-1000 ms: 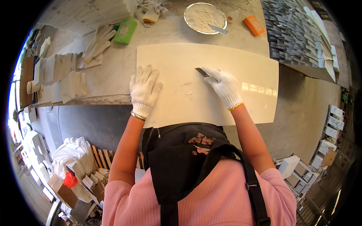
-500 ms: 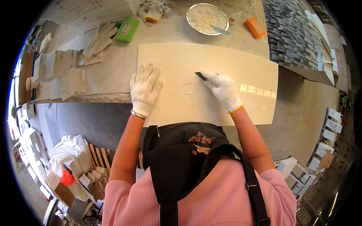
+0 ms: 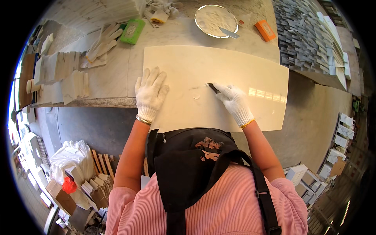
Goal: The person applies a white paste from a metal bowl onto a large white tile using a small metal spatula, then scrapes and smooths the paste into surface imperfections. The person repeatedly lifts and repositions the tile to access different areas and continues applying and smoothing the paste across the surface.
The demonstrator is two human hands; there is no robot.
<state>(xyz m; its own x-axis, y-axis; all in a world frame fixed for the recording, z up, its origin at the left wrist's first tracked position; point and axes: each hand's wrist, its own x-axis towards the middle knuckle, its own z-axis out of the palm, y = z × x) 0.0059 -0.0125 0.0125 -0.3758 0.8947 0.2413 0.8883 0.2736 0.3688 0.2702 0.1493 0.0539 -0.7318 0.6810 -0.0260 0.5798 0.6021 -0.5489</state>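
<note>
A polished cream-white stone slab [image 3: 180,113] lies in front of me and overhangs the near edge of the workbench. My left hand [image 3: 150,93], in a white knit glove, rests flat on the slab's left part with its fingers stretched out. Right of the slab's middle, my gloved right hand [image 3: 234,101] grips a small dark flat scraper [image 3: 214,88], whose tip meets the surface. Beside that tip is a little white material [image 3: 207,84]. A small pale curved mark [image 3: 196,98] shows between my hands; I cannot tell what it is.
Beyond the slab stand a bowl of white paste [image 3: 211,19] with a putty knife [image 3: 229,33] in it, an orange box [image 3: 265,30] and a green box [image 3: 132,31]. Spare gloves [image 3: 103,42] and stone pieces [image 3: 56,68] lie left. Stacked grey strips [image 3: 305,39] fill the far right.
My right hand has drawn the scraper toward me and slightly right across the slab. White material now shows by its tip. My left hand has stayed in place.
</note>
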